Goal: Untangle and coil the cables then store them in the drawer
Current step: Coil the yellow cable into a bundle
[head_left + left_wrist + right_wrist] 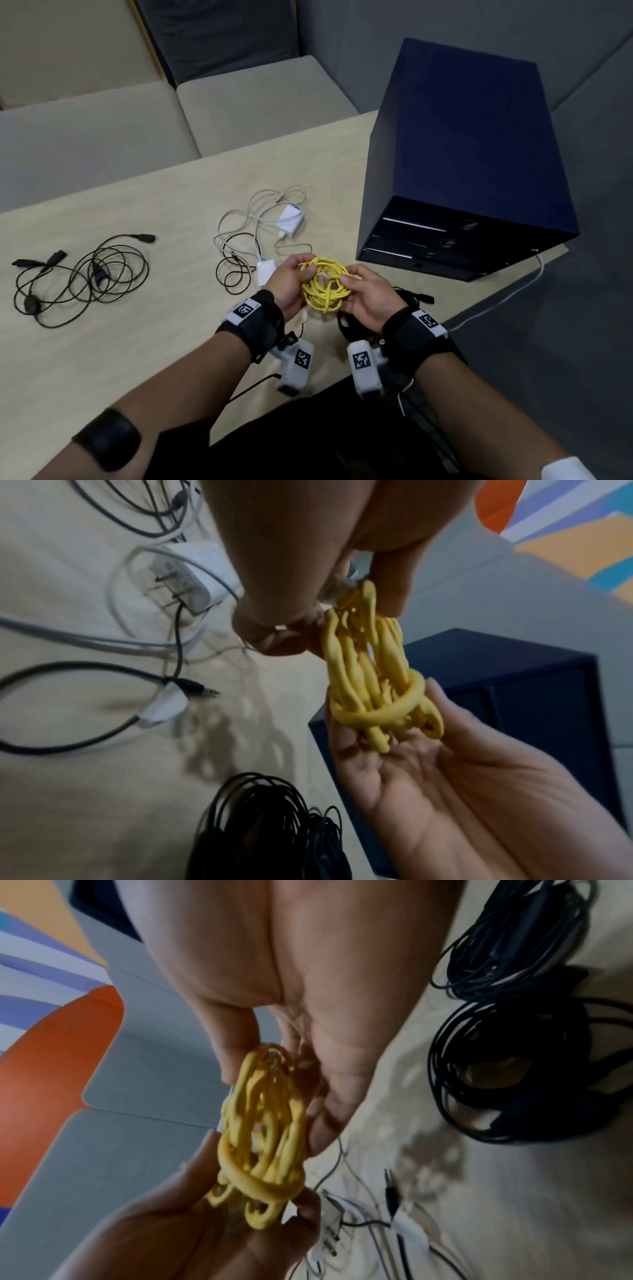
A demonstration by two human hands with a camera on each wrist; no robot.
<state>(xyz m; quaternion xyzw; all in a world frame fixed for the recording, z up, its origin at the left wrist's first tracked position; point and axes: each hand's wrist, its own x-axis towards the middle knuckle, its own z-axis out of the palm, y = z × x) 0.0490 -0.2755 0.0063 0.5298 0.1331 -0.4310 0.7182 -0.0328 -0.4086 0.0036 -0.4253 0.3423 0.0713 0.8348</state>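
Note:
A yellow cable [325,286], wound into a small coil with one turn wrapped around its waist, hangs above the table between both hands. My left hand [301,274] pinches its left side, and in the left wrist view thumb and fingers [274,639] clamp the coil [373,674]. My right hand [347,279] grips the right side, and the right wrist view shows its fingers [322,1123] closed round the coil [263,1123]. The dark blue drawer box [462,154] stands at the right, with its drawer fronts facing me.
White chargers with tangled white and black cables [267,226] lie just beyond my hands. A loose black cable tangle [78,274] sits at the far left. A coiled black cable [274,818] lies under my right wrist. Beige seats [260,99] stand beyond the table's far edge.

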